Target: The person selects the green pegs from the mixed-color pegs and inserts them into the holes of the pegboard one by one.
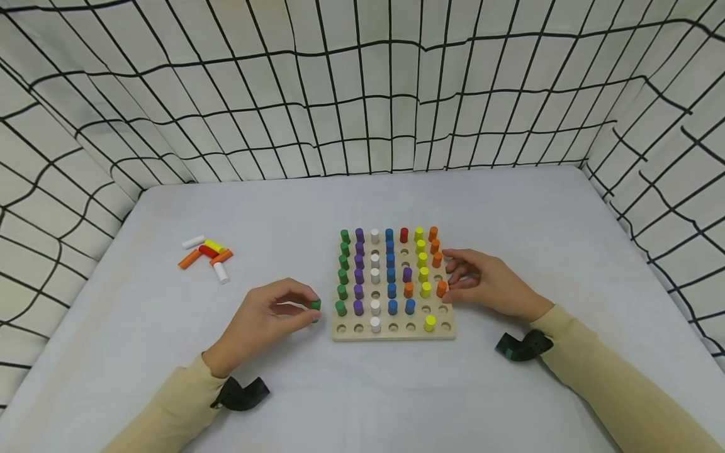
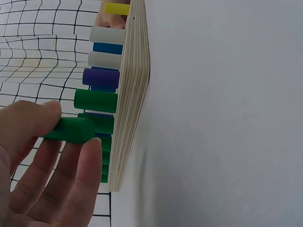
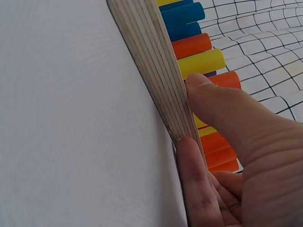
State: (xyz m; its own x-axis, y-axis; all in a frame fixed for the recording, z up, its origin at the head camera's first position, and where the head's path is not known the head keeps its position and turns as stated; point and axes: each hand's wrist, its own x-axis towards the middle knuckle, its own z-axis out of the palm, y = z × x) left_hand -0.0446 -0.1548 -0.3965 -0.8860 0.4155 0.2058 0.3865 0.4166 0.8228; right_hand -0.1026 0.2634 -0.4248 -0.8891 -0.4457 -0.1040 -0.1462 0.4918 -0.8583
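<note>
A wooden pegboard (image 1: 393, 336) lies on the table, with columns of green, purple, white, blue and yellow pegs. In its red-topped column, purple, orange and blue pegs also stand; orange ones line the right side. Just left of the board, my left hand (image 1: 260, 318) pinches a green peg (image 2: 78, 130) between thumb and fingers. The nearest hole of the green column is bare. My right hand (image 1: 493, 286) holds the board's right edge; its thumb (image 3: 203, 94) lies at the top edge beside an orange peg (image 3: 227, 79), and a finger presses the side.
Loose pegs lie in a pile at the back left: white (image 1: 221, 273), orange (image 1: 189, 259), red and yellow (image 1: 214, 246). Black netting (image 1: 362, 97) over white walls rises behind and beside the white-covered table (image 1: 272, 220). A black band piece hangs at each wrist.
</note>
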